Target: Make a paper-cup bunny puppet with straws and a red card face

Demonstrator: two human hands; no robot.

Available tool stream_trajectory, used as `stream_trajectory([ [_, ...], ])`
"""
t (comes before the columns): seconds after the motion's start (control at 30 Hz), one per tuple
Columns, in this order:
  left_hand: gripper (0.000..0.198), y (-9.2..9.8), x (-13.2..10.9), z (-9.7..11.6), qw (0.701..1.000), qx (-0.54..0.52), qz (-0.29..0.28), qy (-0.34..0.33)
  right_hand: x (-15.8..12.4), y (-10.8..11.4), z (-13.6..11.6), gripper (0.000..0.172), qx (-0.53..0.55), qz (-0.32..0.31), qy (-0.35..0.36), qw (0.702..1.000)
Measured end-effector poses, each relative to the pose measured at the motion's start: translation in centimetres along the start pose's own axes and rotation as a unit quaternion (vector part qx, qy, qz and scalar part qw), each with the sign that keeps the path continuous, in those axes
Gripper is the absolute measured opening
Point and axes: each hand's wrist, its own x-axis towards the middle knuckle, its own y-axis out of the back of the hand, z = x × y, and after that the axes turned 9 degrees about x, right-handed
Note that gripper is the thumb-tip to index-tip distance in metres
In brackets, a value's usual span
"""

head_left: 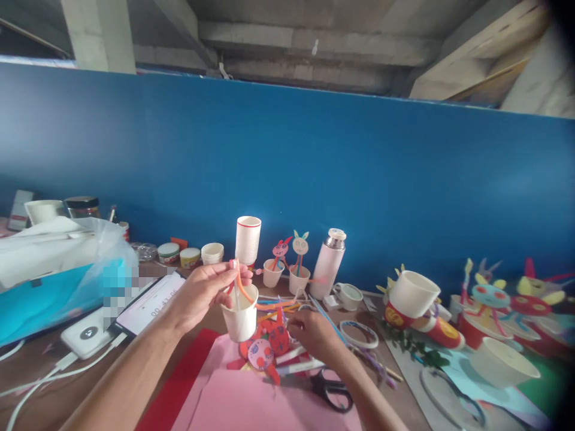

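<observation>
Work looks partial: the left hand pinches a thin, bent orange stem at the white paper cup, the round pink paper face just right of that cup seems unattached, and whether the right hand's curled grip holds anything, I cannot tell.

The left hand is raised, thumb and forefinger pinched together toward the right, its left forearm slanting from near left. The right hand, lower, shows its back, fingers curled, the right forearm slanting from near right.
</observation>
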Motion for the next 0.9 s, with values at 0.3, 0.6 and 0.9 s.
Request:
stream_trajectory([
  [0.3,0.034,-0.9,-0.2,0.0,0.998,0.051,-0.031,-0.006,0.0,-2.9,-0.4,0.016,-0.021,0.05,-0.012,0.998],
  [0.6,0.036,-0.6,-0.3,0.2,0.999,0.045,0.007,-0.026,0.1,-2.8,-0.5,0.02,-0.029,0.071,-0.006,0.997],
  [0.9,0.033,-0.8,-0.3,0.2,0.998,0.063,-0.001,-0.013,0.2,-3.0,-0.9,0.01,0.147,0.064,0.0,0.987],
])
